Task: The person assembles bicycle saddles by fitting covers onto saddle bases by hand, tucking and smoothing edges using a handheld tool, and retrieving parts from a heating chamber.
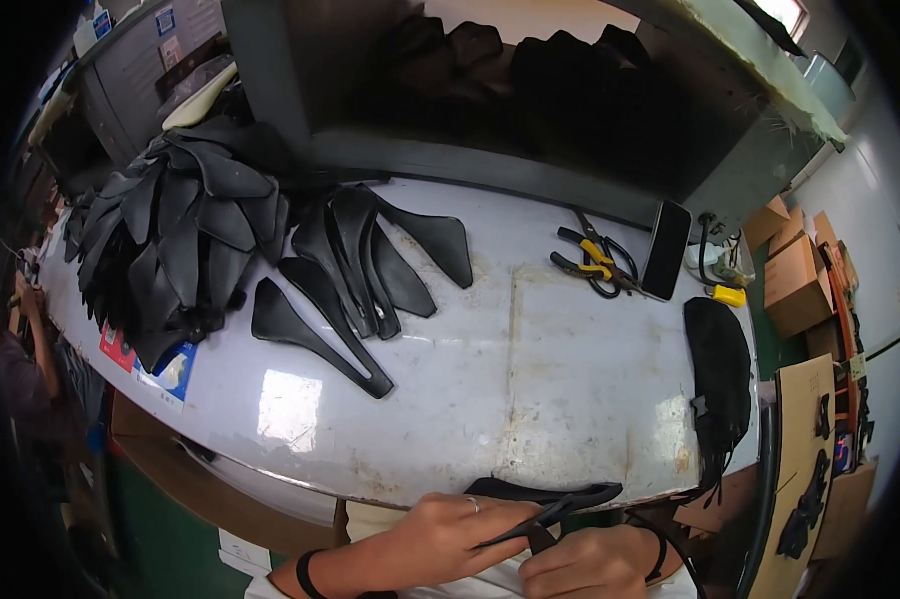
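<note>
At the near edge of the table, my left hand (455,534) is closed on a black saddle cover (552,515), with its thumb and fingers pinching the thin, bent edge. My right hand (590,564) is closed beside it, gripping the lower part of the same dark piece; its fingertips are partly hidden. Just beyond both hands, a dark curved part (510,489) lies along the table edge; I cannot tell whether it belongs to the held piece. Further left, several loose black saddle covers (425,240) lie spread out, one with a long slot (320,334) between its two sides.
A tall heap of black covers (181,220) fills the table's left end. Yellow-handled pliers (595,262), scissors and a phone (667,250) lie at the back right. A black pouch (719,369) rests along the right edge. Cardboard boxes (797,285) stand beyond. Another person's arm (39,334) shows far left.
</note>
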`<control>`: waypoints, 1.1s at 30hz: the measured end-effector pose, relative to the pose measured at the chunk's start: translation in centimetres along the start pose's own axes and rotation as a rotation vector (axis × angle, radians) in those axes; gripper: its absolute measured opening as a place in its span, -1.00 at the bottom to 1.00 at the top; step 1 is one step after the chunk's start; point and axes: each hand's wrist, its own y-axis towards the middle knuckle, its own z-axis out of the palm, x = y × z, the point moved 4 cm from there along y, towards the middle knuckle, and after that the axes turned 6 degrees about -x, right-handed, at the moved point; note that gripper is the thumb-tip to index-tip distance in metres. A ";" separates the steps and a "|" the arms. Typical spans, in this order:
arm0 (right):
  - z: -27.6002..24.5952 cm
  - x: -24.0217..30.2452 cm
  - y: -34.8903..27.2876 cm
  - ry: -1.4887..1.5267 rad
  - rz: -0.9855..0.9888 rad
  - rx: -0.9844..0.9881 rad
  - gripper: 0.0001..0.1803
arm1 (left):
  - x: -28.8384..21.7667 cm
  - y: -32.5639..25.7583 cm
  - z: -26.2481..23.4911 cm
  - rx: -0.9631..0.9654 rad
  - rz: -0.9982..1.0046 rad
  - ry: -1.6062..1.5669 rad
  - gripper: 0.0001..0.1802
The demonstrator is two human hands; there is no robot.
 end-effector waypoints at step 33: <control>0.1 1.0 -1.7 -0.120 0.217 -0.482 -0.74 | -0.8 1.3 -0.4 0.065 -0.044 0.009 -0.61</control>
